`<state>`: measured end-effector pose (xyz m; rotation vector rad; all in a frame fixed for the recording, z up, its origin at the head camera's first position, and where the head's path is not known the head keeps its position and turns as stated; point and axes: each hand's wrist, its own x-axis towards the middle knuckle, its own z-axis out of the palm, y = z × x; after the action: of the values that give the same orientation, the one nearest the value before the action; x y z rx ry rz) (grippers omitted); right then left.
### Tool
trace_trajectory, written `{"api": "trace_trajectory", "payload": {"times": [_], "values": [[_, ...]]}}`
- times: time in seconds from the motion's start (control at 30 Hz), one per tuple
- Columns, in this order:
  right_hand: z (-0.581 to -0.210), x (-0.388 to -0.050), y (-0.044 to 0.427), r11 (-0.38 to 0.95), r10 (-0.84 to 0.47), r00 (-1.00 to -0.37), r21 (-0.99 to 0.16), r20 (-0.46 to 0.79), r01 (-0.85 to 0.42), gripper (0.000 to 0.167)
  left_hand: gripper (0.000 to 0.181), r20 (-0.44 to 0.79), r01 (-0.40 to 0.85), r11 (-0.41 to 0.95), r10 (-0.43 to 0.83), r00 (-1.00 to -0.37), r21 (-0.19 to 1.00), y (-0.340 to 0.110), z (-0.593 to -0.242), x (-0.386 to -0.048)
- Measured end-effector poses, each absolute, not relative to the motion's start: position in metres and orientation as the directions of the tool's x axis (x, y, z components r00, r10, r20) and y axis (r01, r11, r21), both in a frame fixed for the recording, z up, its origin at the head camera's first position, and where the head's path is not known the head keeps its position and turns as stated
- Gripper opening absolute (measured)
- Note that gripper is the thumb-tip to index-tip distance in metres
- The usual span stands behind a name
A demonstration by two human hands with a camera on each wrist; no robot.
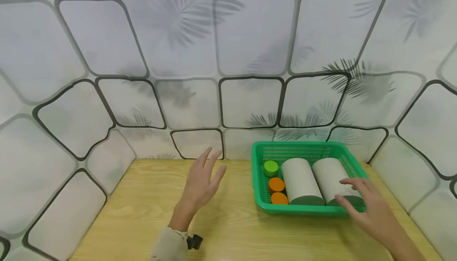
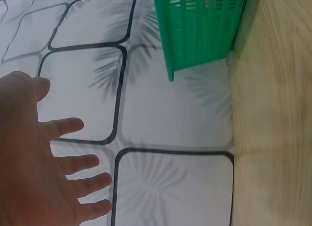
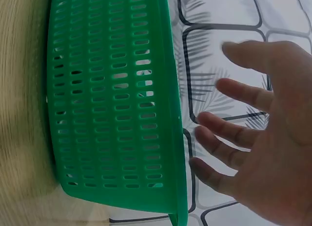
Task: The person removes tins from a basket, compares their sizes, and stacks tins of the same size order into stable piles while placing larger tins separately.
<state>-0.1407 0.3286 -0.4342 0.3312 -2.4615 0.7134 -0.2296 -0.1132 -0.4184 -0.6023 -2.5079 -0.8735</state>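
A green plastic basket (image 1: 300, 210) with slotted sides stands on the right of the wooden table. Two white cylinders (image 1: 301, 179) with dark green ends lie side by side in it. Along its left side are a bright green round-topped piece (image 1: 271, 168) and two orange ones (image 1: 276, 185); their kind is unclear. My left hand (image 1: 200, 183) is raised left of the basket, fingers extended, holding nothing. Over the basket's front right corner hovers my right hand (image 1: 373, 209), fingers spread and slightly bent, with nothing in it. The right wrist view shows this hand (image 3: 263, 133) beside the basket's rim.
The light wood tabletop (image 1: 228, 229) reaches back to a wall covering (image 1: 250, 106) with dark outlined shapes and leaf prints. This covering also rises on the left and right. A small black device (image 1: 194, 242) sits at my left wrist.
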Motion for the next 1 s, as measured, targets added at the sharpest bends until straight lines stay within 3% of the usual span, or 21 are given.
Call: {"api": "trace_trajectory", "payload": {"times": [0.27,0.7,1.0], "values": [[-0.44,-0.137,0.327,0.845,-0.19,-0.838,-0.35,0.511,-0.405,0.046,0.052,0.505,0.548,0.667,0.287,-0.814,0.505,-0.087,-0.429,-0.227],[-0.45,-0.139,0.325,0.845,-0.304,-0.765,-0.209,0.568,-0.492,0.04,0.049,0.505,0.565,0.642,0.303,-0.808,0.519,-0.064,-0.44,-0.222],[-0.449,-0.132,0.318,0.896,-0.237,-0.839,-0.224,0.489,-0.384,0.026,0.051,0.47,0.587,0.622,0.366,-0.803,0.518,-0.044,-0.439,-0.22]]}}
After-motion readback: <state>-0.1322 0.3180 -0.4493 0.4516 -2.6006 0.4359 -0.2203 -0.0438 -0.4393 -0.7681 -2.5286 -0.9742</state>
